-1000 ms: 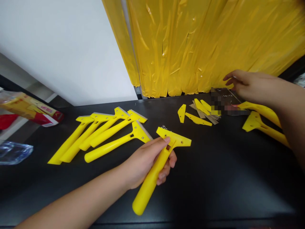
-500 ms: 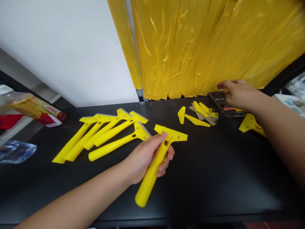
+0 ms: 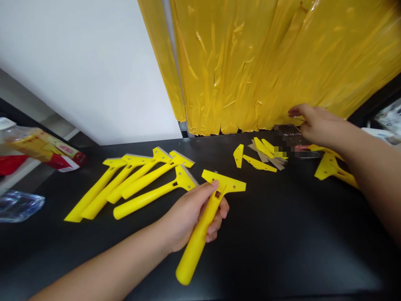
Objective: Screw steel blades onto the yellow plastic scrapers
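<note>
My left hand (image 3: 194,213) is wrapped round the neck of a yellow scraper (image 3: 197,242), thumb pressed on its wide head. Two small screws seem to stick up behind that head, and no metal blade shows on it. My right hand (image 3: 316,121) hovers over a dark phone (image 3: 290,133) at the back right. Its fingers are bent together round something thin, too small to make out. Left of my left hand lie several yellow scrapers with metal blades, the nearest scraper (image 3: 153,198) close to my wrist. Yellow cover plates (image 3: 259,163) and flat greyish strips (image 3: 277,163) lie loosely piled left of the phone.
More yellow scraper pieces (image 3: 332,167) lie under my right forearm. A bottle with a red and yellow label (image 3: 46,146) lies at the left, near a clear plastic piece (image 3: 21,205). Yellow plastic sheeting (image 3: 250,75) hangs behind the black table (image 3: 266,246).
My right hand stays above the phone, its fingers drawn slightly closer together. The view has shifted a little; my left hand keeps its hold on the scraper.
</note>
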